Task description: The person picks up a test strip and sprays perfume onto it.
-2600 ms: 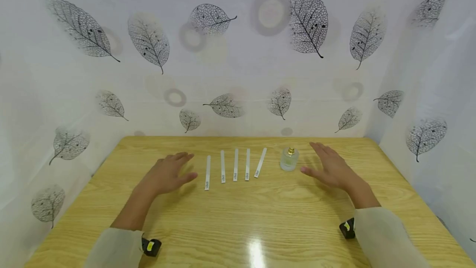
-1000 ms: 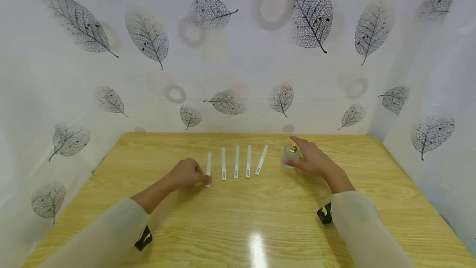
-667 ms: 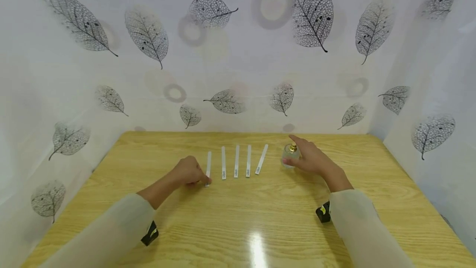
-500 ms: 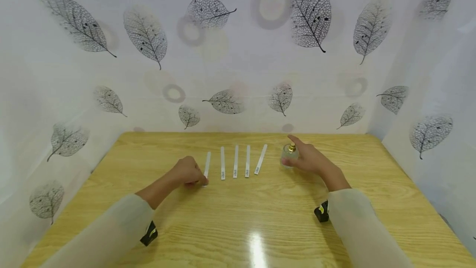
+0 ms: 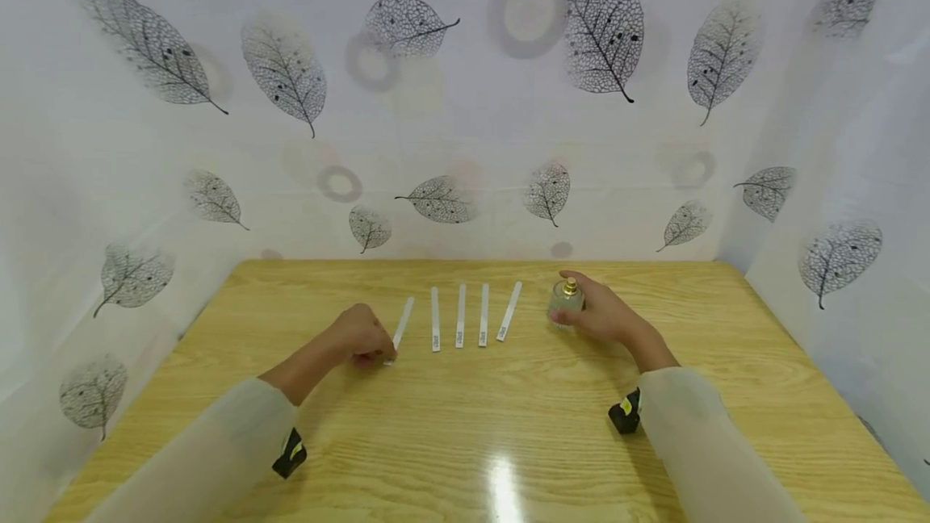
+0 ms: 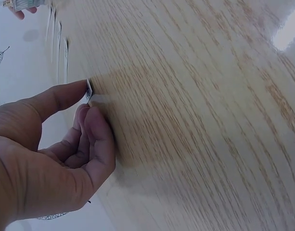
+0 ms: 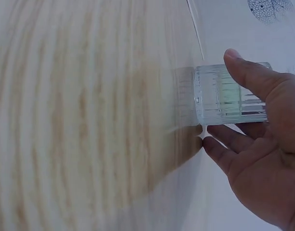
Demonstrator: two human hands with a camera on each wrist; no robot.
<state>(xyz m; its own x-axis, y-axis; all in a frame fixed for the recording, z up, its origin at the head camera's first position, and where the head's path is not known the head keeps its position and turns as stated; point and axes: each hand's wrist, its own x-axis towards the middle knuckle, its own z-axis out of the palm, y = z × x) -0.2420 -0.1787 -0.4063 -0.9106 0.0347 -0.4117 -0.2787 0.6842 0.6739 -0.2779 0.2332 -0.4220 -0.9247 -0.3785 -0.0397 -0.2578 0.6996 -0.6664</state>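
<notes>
My left hand (image 5: 379,352) pinches the near end of the leftmost white paper strip (image 5: 400,324), which lies tilted on the wooden table (image 5: 472,426). The left wrist view shows the thumb and fingers (image 6: 96,127) closed on that strip's end (image 6: 89,90). My right hand (image 5: 579,309) grips a small clear glass bottle (image 5: 565,298) with a gold nozzle, which stands on the table. In the right wrist view the thumb and fingers (image 7: 243,72) wrap the ribbed bottle (image 7: 224,98).
Several more white strips (image 5: 460,326) lie side by side between my hands. Leaf-patterned cloth walls (image 5: 465,144) close in the back and both sides of the table. Black wrist cameras (image 5: 291,453) hang under both sleeves.
My left hand reached the leftmost strip, pinched its near end and pulled it left, tilting it. My right hand came to the bottle and its fingers closed round it.
</notes>
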